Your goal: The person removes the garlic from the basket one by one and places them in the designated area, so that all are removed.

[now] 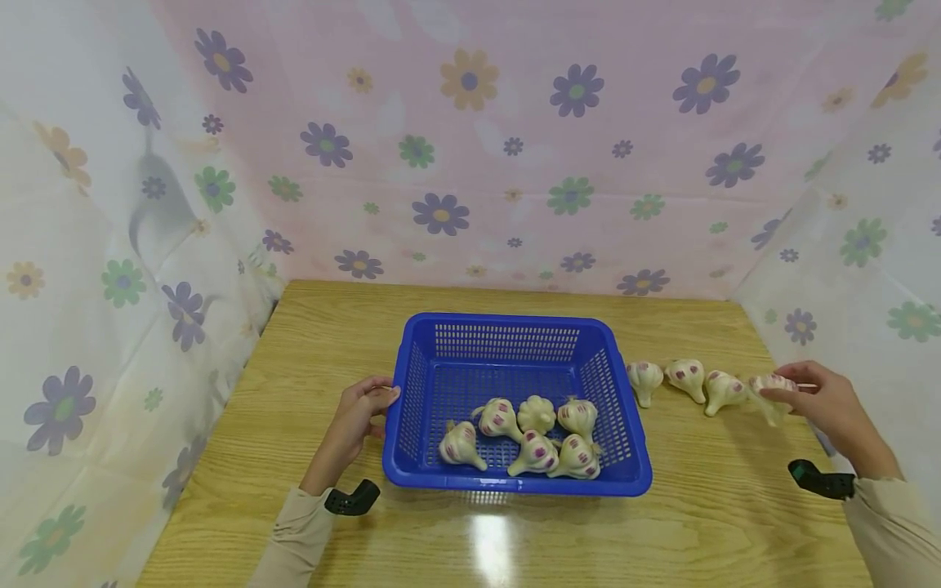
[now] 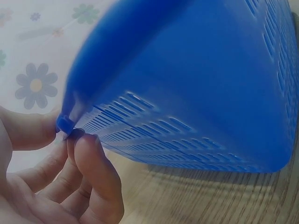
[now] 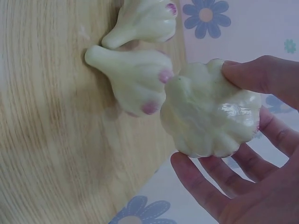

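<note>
A blue plastic basket (image 1: 515,487) with slotted walls stands mid-table, several garlic bulbs (image 1: 498,419) lying in its front half. My left hand (image 1: 360,412) pinches the basket's left rim between thumb and fingers; the left wrist view shows the thumb on top and fingertips beneath the rim (image 2: 65,123). Off to the right, my right hand (image 1: 827,400) holds one garlic bulb (image 3: 210,109) between thumb and fingertips. It is at the right end of a row, beside another garlic bulb (image 1: 724,390) on the table. The held bulb's stem is hidden in the right wrist view.
Two more garlic bulbs (image 1: 686,380) continue the row toward the basket's right side. The wooden table (image 1: 338,327) is bounded by flower-printed cloth (image 1: 507,163) at the back and both sides. Each wrist carries a black camera mount (image 1: 353,497).
</note>
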The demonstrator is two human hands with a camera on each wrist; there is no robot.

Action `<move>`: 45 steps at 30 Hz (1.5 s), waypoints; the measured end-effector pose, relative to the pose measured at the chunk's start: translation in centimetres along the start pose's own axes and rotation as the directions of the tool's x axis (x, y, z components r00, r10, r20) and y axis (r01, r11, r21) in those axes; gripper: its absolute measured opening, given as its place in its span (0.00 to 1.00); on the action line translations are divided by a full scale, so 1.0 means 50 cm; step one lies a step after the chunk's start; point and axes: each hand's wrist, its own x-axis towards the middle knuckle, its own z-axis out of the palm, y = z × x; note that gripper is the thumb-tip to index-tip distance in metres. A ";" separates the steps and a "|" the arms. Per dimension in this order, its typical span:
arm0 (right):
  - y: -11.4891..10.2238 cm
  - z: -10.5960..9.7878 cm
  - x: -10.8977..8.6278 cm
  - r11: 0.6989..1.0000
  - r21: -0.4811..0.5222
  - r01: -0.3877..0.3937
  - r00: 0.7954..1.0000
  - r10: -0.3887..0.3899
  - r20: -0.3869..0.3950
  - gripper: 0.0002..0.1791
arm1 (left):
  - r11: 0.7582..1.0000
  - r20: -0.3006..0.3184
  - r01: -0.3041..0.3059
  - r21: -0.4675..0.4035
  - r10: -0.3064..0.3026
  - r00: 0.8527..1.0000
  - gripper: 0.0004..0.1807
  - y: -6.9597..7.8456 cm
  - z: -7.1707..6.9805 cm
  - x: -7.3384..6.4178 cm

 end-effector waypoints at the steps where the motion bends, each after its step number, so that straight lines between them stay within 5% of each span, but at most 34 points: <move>1: 0.003 0.001 0.002 1.000 -0.008 -0.005 1.000 0.005 -0.004 0.24 | 1.000 -0.002 0.002 -0.001 -0.002 1.000 0.17 0.000 -0.001 0.000; 21: 0.067 0.031 0.019 0.988 -0.010 -0.152 0.988 0.152 -0.020 0.29 | 0.999 -0.002 0.033 0.016 -0.033 0.999 0.16 0.013 -0.001 -0.001; 30: 0.074 0.056 0.030 0.995 -0.046 -0.087 0.996 0.085 -0.031 0.25 | 1.000 -0.003 0.027 0.010 -0.027 1.000 0.17 0.003 -0.004 0.004; 37: 0.078 0.066 0.035 0.990 -0.021 -0.143 0.990 0.143 0.005 0.27 | 1.000 0.008 0.017 0.007 -0.017 1.000 0.18 0.005 -0.002 0.004; 45: 0.069 0.072 0.033 0.992 -0.027 -0.120 0.993 0.120 -0.013 0.29 | 1.000 0.011 0.019 0.007 -0.019 1.000 0.17 0.002 -0.004 0.006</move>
